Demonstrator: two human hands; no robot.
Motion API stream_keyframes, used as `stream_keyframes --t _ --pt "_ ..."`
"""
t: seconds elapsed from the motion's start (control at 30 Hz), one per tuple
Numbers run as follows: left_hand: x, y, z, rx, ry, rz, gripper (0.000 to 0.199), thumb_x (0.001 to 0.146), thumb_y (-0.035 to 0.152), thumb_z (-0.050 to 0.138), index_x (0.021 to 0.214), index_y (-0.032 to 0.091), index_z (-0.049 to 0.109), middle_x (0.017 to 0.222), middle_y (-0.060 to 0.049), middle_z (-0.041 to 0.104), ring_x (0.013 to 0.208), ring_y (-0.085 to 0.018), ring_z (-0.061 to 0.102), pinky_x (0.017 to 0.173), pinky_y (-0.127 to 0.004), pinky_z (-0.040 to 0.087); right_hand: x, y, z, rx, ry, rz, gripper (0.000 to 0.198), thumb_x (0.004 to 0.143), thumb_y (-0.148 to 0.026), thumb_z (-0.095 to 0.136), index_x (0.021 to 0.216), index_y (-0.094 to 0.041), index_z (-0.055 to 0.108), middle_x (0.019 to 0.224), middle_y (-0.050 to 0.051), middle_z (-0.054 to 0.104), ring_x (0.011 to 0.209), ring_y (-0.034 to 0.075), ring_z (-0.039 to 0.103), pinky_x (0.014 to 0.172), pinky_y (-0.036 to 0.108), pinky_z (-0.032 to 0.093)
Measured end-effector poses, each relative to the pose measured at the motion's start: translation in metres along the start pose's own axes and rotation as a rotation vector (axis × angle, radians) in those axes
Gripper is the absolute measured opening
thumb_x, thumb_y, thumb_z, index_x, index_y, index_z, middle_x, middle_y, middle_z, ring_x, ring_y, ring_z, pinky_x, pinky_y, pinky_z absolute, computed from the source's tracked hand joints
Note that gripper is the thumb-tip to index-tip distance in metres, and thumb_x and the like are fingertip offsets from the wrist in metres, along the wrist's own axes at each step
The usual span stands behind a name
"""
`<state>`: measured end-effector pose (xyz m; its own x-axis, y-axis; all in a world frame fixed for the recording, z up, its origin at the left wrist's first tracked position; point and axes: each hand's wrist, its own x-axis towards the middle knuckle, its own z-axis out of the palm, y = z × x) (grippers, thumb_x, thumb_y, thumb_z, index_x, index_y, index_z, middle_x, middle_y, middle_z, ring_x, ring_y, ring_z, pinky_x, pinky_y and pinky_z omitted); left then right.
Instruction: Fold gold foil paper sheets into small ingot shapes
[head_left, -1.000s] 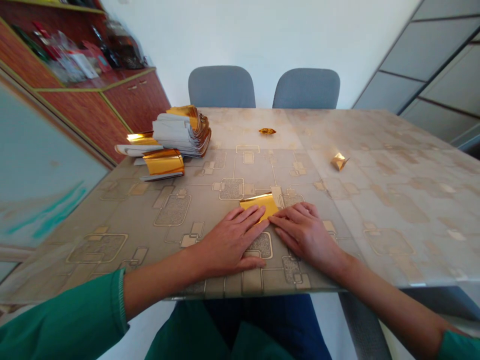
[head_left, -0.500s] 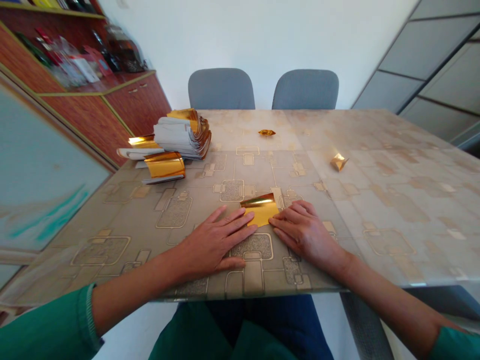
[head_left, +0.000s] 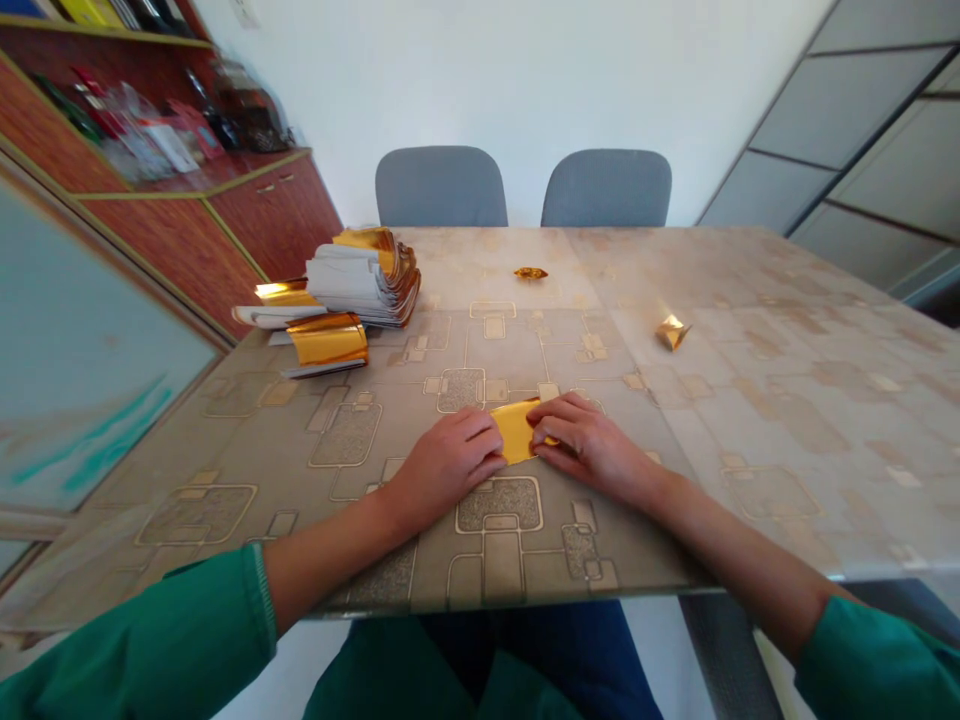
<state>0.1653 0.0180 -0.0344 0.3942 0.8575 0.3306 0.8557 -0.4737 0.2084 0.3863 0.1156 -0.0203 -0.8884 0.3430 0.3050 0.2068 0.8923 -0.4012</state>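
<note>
A small sheet of shiny gold foil paper lies on the patterned tablecloth in front of me, between my two hands. My left hand has its fingers curled closed on the sheet's left edge. On the opposite side, my right hand pinches the right edge, its fingertips bent over the gold surface. Both hands rest low against the table, and the parts of the sheet under the fingers are hidden.
Stacks of gold-and-white paper sit at the table's back left, with a curled gold bundle in front. Folded gold pieces stand at the far middle and to the right. Two grey chairs are beyond the table.
My left hand has gone from lying flat with fingers spread to curled on the sheet's left edge. My right fingers have moved onto the right edge. The view has tilted slightly.
</note>
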Motion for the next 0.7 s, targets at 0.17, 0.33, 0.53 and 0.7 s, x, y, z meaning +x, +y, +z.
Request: stream_keyframes --t 0.17,0.33,0.53,0.7 --pt "-0.006 -0.001 -0.002 0.002 0.066 0.058 0.019 0.099 0.028 0.052 0.090 0.018 0.065 0.094 -0.003 0.066 0.093 -0.019 0.058 0.093 -0.038 0.044 -0.003 -0.002 0.011 -0.023 0.053 0.050 0.007 0.091 -0.025 0.062 0.089 -0.019 0.060 0.105 0.008 0.063 0.100 0.022 0.053 0.090 0.037 0.043" --pt "0.003 0.002 -0.008 0.075 0.002 0.114 0.029 0.093 0.045 0.060 0.085 0.017 0.064 0.092 -0.005 0.065 0.087 -0.021 0.058 0.080 -0.035 0.048 0.001 -0.004 0.011 -0.089 0.025 0.023 0.019 0.092 -0.038 0.062 0.089 -0.018 0.061 0.099 0.008 0.062 0.095 0.023 0.051 0.085 0.037 0.044" --pt "0.004 0.004 -0.007 0.207 0.000 0.193 0.021 0.098 0.025 0.050 0.086 0.015 0.065 0.087 -0.005 0.066 0.081 -0.019 0.060 0.079 -0.033 0.051 0.001 0.000 0.006 -0.157 -0.014 -0.023 0.023 0.094 -0.041 0.059 0.097 -0.019 0.064 0.103 0.008 0.064 0.098 0.023 0.054 0.088 0.038 0.045" --pt "0.005 0.013 -0.010 0.200 -0.034 0.088 0.026 0.089 0.040 0.065 0.082 0.016 0.062 0.082 -0.005 0.065 0.077 -0.021 0.061 0.072 -0.033 0.052 -0.006 0.002 0.009 -0.180 0.053 -0.075 0.018 0.097 -0.033 0.055 0.101 -0.018 0.064 0.111 0.009 0.068 0.102 0.023 0.058 0.091 0.039 0.048"
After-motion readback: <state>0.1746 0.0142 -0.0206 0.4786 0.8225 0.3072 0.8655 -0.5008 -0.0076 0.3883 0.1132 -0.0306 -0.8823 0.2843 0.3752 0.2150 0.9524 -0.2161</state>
